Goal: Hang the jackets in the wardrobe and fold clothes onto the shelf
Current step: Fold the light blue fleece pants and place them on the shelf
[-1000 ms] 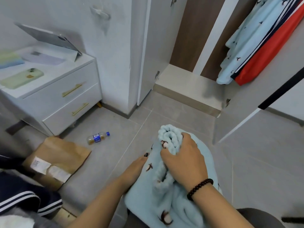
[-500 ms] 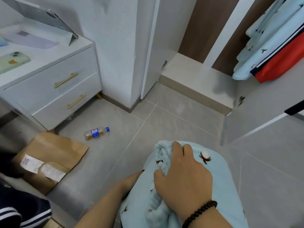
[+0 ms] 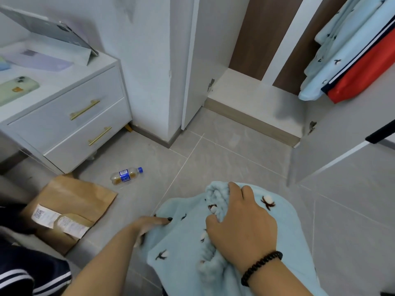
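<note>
A fluffy light-blue garment (image 3: 183,248) with small cotton-flower prints lies bunched in front of me, low in the view. My right hand (image 3: 239,227), with a black bead bracelet, grips a rolled fold at its top. My left hand (image 3: 149,225) holds the garment's left edge, its fingers partly tucked under the cloth. The wardrobe (image 3: 252,90) stands open ahead, with a pale bottom shelf. Inside at the upper right hang light-blue clothes (image 3: 333,58) and a red garment with navy and white stripes (image 3: 361,75).
A white nightstand (image 3: 70,116) with gold handles stands at the left, bearing a phone (image 3: 17,88) and a tablet (image 3: 51,30). A plastic bottle (image 3: 126,175) and a brown paper bag (image 3: 70,210) lie on the grey tiled floor. A navy striped garment (image 3: 27,274) sits at the bottom left. The wardrobe's right door (image 3: 342,135) juts out.
My right hand and the bunched blue garment have sunk lower and to the right in the view. My left hand has slid out to the garment's left edge. The camera has tilted.
</note>
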`<state>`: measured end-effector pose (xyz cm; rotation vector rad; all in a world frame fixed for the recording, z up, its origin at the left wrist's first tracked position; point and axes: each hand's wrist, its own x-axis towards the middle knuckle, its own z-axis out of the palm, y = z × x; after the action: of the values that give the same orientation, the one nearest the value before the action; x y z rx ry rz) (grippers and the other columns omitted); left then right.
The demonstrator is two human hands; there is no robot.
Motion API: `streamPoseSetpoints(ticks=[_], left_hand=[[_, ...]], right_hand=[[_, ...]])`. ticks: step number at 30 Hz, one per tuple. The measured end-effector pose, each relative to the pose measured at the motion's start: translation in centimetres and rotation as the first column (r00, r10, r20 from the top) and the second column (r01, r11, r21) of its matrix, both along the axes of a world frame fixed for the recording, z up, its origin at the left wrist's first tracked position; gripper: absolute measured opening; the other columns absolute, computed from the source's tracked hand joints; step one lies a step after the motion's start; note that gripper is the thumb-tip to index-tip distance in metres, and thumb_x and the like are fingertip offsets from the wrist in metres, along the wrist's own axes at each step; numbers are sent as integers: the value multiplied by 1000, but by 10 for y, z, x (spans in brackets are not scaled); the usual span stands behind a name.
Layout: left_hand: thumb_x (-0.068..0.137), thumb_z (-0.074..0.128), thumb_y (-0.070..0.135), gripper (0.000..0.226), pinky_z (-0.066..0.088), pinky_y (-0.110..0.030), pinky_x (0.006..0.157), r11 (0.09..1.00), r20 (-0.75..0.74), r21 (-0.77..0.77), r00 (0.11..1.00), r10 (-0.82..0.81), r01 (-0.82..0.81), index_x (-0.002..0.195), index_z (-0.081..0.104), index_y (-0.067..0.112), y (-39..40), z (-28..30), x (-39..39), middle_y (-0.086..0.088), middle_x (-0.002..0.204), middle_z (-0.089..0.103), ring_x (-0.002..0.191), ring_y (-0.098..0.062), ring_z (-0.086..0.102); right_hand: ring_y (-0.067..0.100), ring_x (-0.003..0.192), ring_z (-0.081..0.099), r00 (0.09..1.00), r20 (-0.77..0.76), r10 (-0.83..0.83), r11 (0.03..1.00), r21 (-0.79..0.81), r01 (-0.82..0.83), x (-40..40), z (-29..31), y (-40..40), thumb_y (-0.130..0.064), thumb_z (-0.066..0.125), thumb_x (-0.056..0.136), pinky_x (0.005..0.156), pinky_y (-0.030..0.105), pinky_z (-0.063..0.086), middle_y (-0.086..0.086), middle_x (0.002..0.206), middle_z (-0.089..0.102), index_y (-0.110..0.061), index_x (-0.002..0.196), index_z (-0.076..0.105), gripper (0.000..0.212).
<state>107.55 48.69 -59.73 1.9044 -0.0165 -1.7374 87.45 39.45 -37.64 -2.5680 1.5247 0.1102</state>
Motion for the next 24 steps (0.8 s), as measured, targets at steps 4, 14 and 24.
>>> streamPoseSetpoints(ticks=[4,14,24], left_hand=[[41,95,45,86,57,-39,72,993,-73,-35,991,-114,112,114,65,13,6,48,23,-14,102,74,90,-33,73],[83,70,38,47,56,-42,85,924,186,-347,977,-101,162,120,62,10,-4,191,2,-12,105,74,96,-32,71],[87,70,27,27,57,-26,62,577,370,-734,924,-101,357,108,67,12,-57,356,-117,-10,99,75,88,-25,73]], right_hand=[[8,66,41,998,58,-28,1000,-12,28,-16,2,0,-49,46,75,45,17,18,-14,115,43,-29,124,36,53],[3,76,57,753,591,-291,937,335,98,-92,34,-12,-36,64,75,61,20,44,-10,87,62,-27,89,55,19],[15,59,55,385,778,-497,865,408,292,-197,90,-42,-28,69,79,56,28,45,2,63,61,-3,76,63,26]])
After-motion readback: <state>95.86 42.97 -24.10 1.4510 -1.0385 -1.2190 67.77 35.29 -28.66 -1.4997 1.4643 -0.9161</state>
